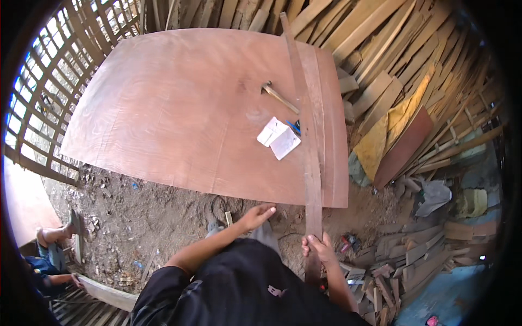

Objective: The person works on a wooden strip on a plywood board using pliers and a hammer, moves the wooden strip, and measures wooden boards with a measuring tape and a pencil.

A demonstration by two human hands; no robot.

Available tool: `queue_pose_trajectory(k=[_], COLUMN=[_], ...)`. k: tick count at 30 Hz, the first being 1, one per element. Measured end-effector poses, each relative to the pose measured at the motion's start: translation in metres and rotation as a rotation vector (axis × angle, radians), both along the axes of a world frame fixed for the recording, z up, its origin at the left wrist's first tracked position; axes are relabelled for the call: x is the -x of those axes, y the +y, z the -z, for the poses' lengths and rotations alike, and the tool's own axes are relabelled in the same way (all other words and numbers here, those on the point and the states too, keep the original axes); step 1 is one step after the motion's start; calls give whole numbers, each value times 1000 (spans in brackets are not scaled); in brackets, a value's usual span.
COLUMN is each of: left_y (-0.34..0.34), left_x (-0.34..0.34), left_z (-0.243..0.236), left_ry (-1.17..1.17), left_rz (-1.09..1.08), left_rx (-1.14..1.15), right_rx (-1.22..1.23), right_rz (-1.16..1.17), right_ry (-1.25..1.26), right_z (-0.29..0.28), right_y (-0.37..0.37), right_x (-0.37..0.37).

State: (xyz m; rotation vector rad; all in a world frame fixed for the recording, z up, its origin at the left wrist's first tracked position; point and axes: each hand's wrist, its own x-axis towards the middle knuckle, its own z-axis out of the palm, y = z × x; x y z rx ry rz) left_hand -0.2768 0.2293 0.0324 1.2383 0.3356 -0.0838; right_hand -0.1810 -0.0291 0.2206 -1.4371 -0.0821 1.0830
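A large reddish plywood sheet [179,108] spreads out in front of me. Along its right side runs a long narrow wooden strip [304,119], which extends past the near edge toward my body. My right hand [321,248] is wrapped round the near end of this strip. By the near edge of the sheet is my left hand [258,217], empty, its fingers stretched toward the right; whether it touches the edge I cannot tell. On the sheet lie a hammer [281,99] with a wooden handle, an opened white paper [278,137] and a small blue object [293,127] against the strip.
Stacked boards [375,38] lean at the back right, with a yellow cloth [383,133] nearby. A slatted lattice [49,103] borders the left. Wood offcuts [389,277] lie at the lower right. Another person [49,266] sits at the lower left beside a plank [109,293].
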Motion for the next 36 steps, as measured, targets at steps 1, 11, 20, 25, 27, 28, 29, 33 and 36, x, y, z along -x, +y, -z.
queue_pose_trajectory(k=[1, 11, 20, 25, 27, 28, 29, 33, 36], left_y=[2, -4, -26, -17, -11, -9, -2, 13, 25], left_x=[11, 102, 135, 149, 150, 158, 172, 253, 320], left_z=[-8, -113, -92, -87, -110, -110, -103, -97, -115], left_ry=[37, 30, 131, 223, 367, 334, 261, 236, 212], left_rz=[63, -65, -521, -689, -653, -697, -686, -690, -566], left_rx=[57, 371, 32, -232, -342, -379, -335, -216, -3], right_rx=[1, -248, -356, -364, -368, -349, -362, -119, -156], right_rz=[-16, -178, -195, -236, -195, -165, -177, -268, -474], right_ry=[-15, 105, 198, 50, 30, 2, 12, -163, -160], right_z=[-2, 77, 136, 148, 142, 138, 130, 108, 98], right_y=[25, 210, 279, 310, 320, 324, 329, 340, 335], right_x=[3, -24, 33, 52, 60, 71, 86, 155, 201])
